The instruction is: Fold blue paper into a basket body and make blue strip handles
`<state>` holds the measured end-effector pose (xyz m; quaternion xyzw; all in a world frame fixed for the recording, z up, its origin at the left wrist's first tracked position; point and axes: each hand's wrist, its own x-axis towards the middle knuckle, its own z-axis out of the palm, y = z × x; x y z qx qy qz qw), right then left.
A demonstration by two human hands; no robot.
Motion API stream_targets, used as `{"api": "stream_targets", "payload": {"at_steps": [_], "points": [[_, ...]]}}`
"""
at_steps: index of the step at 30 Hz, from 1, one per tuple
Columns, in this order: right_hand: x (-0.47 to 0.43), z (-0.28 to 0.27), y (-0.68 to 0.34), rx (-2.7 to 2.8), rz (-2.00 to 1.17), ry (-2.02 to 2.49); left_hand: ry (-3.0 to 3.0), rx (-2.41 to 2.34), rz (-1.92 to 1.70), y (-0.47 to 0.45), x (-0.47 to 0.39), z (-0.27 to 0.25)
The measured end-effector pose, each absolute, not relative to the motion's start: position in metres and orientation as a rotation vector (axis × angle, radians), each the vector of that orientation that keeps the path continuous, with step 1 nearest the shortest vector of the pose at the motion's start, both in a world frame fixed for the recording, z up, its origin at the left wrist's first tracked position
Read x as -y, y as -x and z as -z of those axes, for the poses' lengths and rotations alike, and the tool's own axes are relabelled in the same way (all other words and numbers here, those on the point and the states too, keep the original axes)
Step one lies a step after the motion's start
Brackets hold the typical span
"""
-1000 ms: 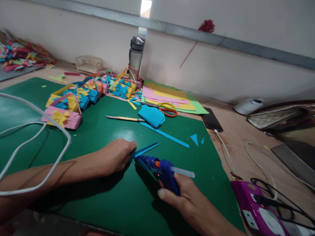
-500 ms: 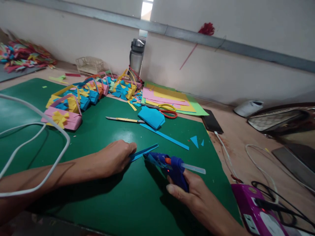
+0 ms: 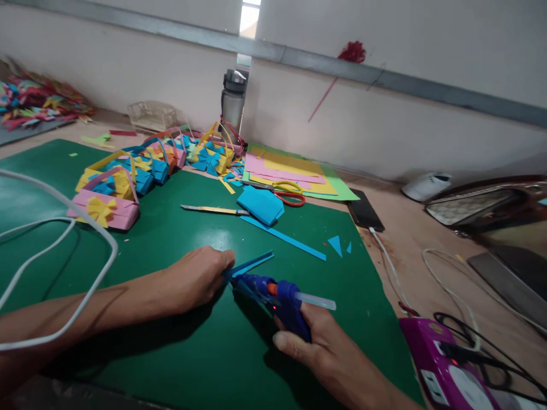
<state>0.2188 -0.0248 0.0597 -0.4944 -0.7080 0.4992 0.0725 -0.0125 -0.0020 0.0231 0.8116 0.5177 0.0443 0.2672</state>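
Observation:
My left hand (image 3: pixel 205 276) is closed on a folded blue paper strip (image 3: pixel 256 261), whose free end points to the right. In my right hand (image 3: pixel 314 344) is a blue hot glue gun (image 3: pixel 273 296) with a clear glue stick coming out of its back and a small red light lit. The gun's nozzle is at the strip, close by my left fingers. Beyond my hands lie a folded blue paper piece (image 3: pixel 260 205), a flat blue strip (image 3: pixel 290 239) and a craft knife (image 3: pixel 211 210).
Several small paper baskets (image 3: pixel 106 210) stand at the left on the green mat (image 3: pixel 179 353). Scissors (image 3: pixel 290 196) and coloured paper sheets (image 3: pixel 337 185) lie at the back. A phone (image 3: pixel 365 210) and a purple power strip (image 3: pixel 440 364) are at the right. A white cable (image 3: pixel 111 250) loops over the left side.
My right hand has moved left with the glue gun, bringing the nozzle along the strip toward my left fingers. My left hand still grips the strip.

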Motion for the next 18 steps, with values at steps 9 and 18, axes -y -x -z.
{"api": "stream_targets", "payload": {"at_steps": [9, 18], "points": [[0.016, -0.053, -0.245, 1.984, -1.226, 1.801, -2.268, -1.449, -0.07, 0.012, 0.001, -0.017], [0.005, -0.055, -0.256, 1.869, -1.051, 1.761, -2.338, -1.474, 0.002, 0.007, 0.003, -0.02]]}}
